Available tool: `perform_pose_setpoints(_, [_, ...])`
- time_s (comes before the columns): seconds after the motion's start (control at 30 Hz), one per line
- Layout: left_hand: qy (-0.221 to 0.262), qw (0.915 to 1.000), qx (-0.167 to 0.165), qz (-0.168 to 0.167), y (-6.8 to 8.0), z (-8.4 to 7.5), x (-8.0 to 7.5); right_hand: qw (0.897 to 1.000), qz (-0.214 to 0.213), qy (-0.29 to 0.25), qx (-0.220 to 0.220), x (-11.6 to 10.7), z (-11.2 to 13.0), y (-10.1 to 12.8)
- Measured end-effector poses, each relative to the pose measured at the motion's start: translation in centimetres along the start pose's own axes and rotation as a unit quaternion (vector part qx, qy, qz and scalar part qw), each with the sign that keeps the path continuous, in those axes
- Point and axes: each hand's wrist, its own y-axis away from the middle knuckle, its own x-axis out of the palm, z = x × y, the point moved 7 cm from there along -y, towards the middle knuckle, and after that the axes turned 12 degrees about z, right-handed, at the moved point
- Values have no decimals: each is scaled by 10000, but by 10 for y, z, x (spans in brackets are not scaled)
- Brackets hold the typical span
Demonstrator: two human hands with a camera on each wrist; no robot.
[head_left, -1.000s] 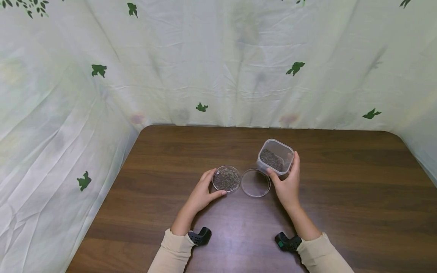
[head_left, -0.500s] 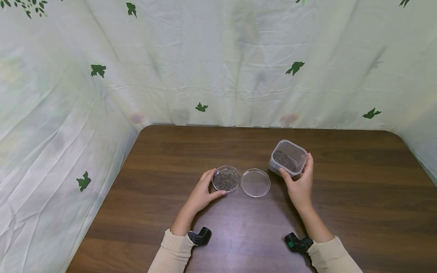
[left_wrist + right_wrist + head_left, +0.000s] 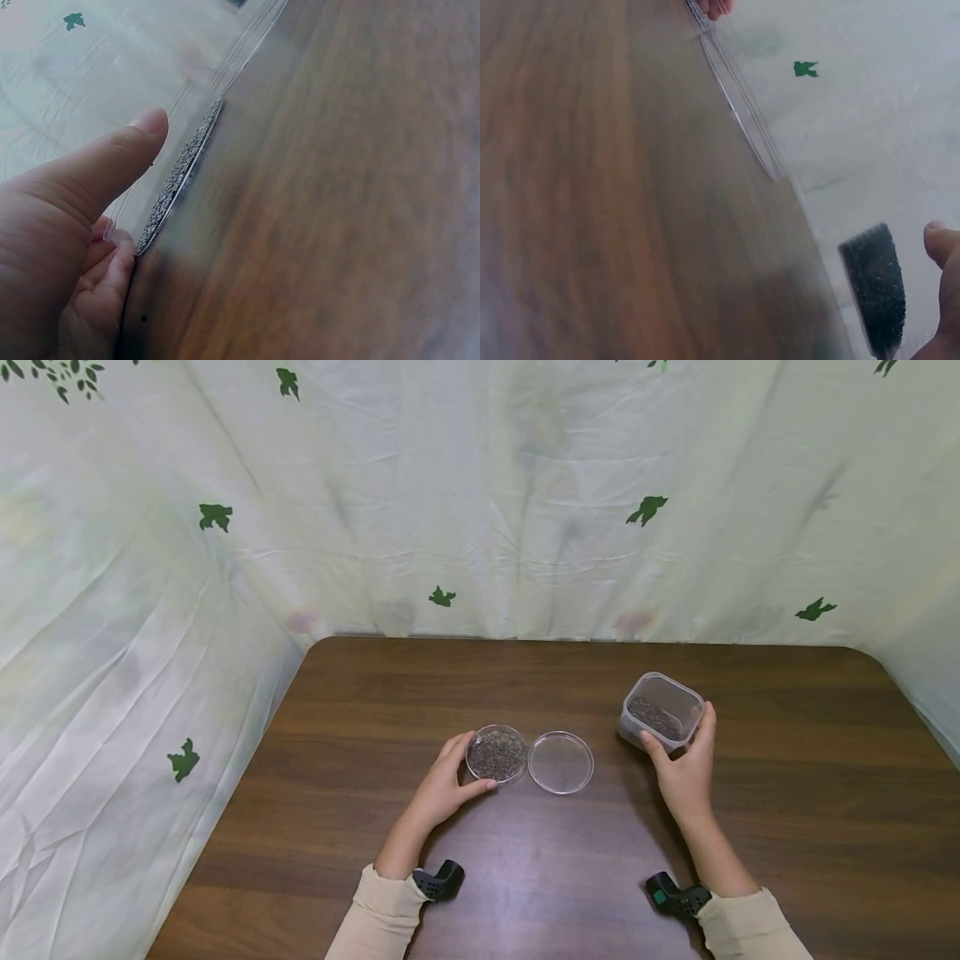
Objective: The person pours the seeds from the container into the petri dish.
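In the head view, your right hand has slid further right than a second ago, taking the clear container away from the open dish whose rim it was next to. Your left hand hasn't budged, and neither has the filled dish. Room-wise, you've got a wide stretch of brown table between the container and the right edge, and more wood between your left hand and the left edge. The back edge, by the white curtain, is the nearer one to the container. Your left thumb and fingers are partly spread, holding the filled dish at its rim; your right ones grip the tilted container from its near right side. The open dish sits between your hands, just beside the filled one.

Left wrist view: your thumb's along the near side of the filled dish, fingers curled at its edge, dark grains lying in a flat layer.

Right wrist view: only your thumb really shows, next to dark grains banked up on a slant. Can't make out the container's walls there.
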Motion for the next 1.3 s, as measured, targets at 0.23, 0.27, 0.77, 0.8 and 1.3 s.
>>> perform_pose_setpoints(0.23, [-67, 10000, -14, 28, 0, 0, 0, 9997, 6, 192, 172, -6, -15, -1])
perform_pose_setpoints(0.27, [-65, 10000, -10, 35, 0, 0, 0, 9996, 7, 219, 184, -6, -17, -1])
perform_pose_setpoints(0.77, [-26, 10000, -44, 53, -1, 1, 1, 9990, 108, 21, 441, -6, -26, 0])
perform_pose_setpoints(0.8, [-30, 10000, -49, 55, -1, 1, 1, 9988, 120, 58, 477, -6, -29, 0])
perform_pose_setpoints(1.3, [-52, 9999, -78, 55, 0, 1, 1, 9981, -155, 257, 538, -12, -22, 3])
